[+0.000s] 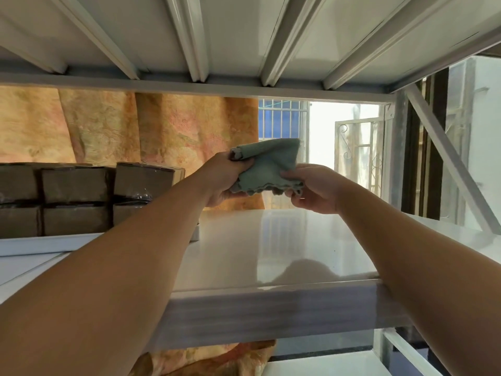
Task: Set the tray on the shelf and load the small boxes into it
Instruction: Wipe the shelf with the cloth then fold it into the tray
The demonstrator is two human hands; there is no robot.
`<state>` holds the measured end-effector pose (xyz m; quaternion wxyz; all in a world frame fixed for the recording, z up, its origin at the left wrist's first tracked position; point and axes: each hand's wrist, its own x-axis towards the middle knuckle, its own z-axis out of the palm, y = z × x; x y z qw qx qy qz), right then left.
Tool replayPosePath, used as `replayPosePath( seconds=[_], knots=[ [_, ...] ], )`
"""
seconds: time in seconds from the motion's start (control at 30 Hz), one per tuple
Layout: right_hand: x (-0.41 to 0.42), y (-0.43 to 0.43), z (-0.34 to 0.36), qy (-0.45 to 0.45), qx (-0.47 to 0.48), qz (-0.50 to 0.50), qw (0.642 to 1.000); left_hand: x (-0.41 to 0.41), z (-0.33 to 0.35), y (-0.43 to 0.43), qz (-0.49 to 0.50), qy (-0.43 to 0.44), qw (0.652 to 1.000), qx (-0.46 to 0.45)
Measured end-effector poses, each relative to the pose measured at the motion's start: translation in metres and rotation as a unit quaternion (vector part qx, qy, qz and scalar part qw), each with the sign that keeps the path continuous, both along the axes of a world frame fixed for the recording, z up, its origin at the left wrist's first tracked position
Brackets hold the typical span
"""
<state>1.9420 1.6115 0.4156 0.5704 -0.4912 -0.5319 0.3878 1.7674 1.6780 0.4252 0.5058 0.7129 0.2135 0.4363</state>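
Note:
Both my hands hold a grey-green cloth (267,165) in the air above the white shelf (271,248). My left hand (225,177) grips its left folded edge, and my right hand (314,188) pinches its lower right corner. Several small brown cardboard boxes (76,202) are stacked in two layers at the left back of the shelf, sitting in a white tray (40,244) whose front rim shows below them. My left forearm hides the tray's right end.
The ribbed underside of the upper shelf (244,36) hangs low overhead. An orange patterned curtain (135,126) hangs behind the shelf. A diagonal metal brace (447,164) and upright post stand at the right. A barred window (357,150) lies beyond.

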Motion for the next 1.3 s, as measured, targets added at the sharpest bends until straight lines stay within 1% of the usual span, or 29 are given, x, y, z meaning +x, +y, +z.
replayPosePath(
  seconds=[0.07,0.2,0.27,0.4,0.57,0.77,0.9,0.97,1.07,1.13,1.23,1.3],
  knots=[
    [0.0,0.0,0.001,0.026,0.016,0.005,1.0,0.0,0.0,0.0,-0.013,-0.005,1.0,-0.026],
    [0.0,0.0,0.002,0.071,0.048,0.022,0.996,-0.004,0.006,-0.003,-0.094,-0.062,0.992,-0.053],
    [0.002,-0.001,0.003,0.096,0.067,0.033,0.993,-0.004,0.008,-0.004,-0.117,-0.076,0.989,-0.057],
    [0.003,-0.002,0.006,0.13,0.104,0.066,0.984,-0.004,0.008,-0.004,-0.135,-0.089,0.986,-0.043],
    [0.002,-0.004,0.007,0.142,0.121,0.062,0.981,-0.005,0.009,-0.004,-0.124,-0.096,0.987,-0.024],
    [0.004,-0.003,0.006,0.116,0.122,0.087,0.982,-0.009,0.01,-0.003,-0.09,-0.118,0.988,-0.03],
    [0.002,-0.005,0.007,0.106,0.129,0.072,0.983,-0.01,0.011,-0.001,-0.067,-0.135,0.988,-0.045],
    [-0.001,-0.005,0.006,0.085,0.131,0.039,0.987,-0.009,0.01,0.001,-0.054,-0.128,0.989,-0.052],
    [-0.003,-0.003,0.005,0.028,0.13,-0.032,0.991,-0.004,0.007,0.003,-0.025,-0.112,0.991,-0.062],
    [-0.004,-0.001,0.003,0.012,0.12,-0.062,0.991,-0.001,0.006,0.004,-0.011,-0.116,0.989,-0.089],
    [-0.004,0.001,0.002,0.021,0.101,-0.053,0.993,-0.002,0.004,0.008,-0.016,-0.102,0.985,-0.138],
    [-0.005,0.0,0.001,0.002,0.08,-0.038,0.996,-0.003,0.004,0.008,-0.012,-0.059,0.99,-0.128]
  ],
)
